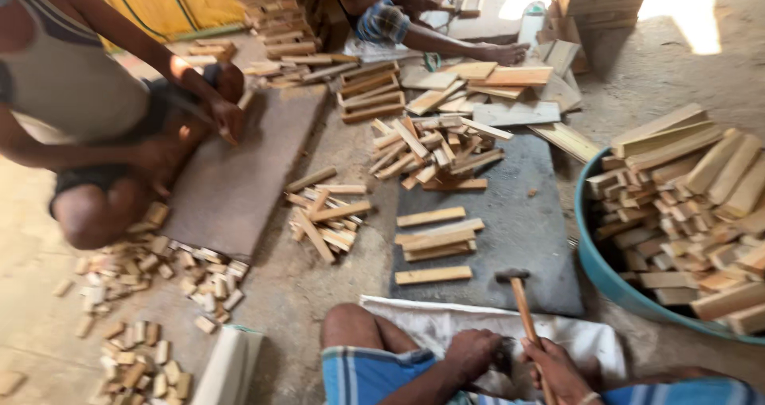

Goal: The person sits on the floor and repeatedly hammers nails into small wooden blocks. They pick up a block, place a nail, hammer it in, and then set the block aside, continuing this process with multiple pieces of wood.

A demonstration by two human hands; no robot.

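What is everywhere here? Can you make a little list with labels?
Place: dusty workshop floor
Right hand: grips a wooden-handled hammer, head resting on a dark slab
Left hand: closed near the lap; contents cannot be told
On the slab: short wooden strips and a loose heap
Right side: blue tub piled with wood pieces
Left side: another person crouched at a second slab, small blocks scattered nearby

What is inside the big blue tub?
The blue tub is heaped with pale wood blocks and longer slats, piled above its rim. Its bottom and whatever lies deeper are covered by the top blocks. Part of the tub runs off the picture's right edge.
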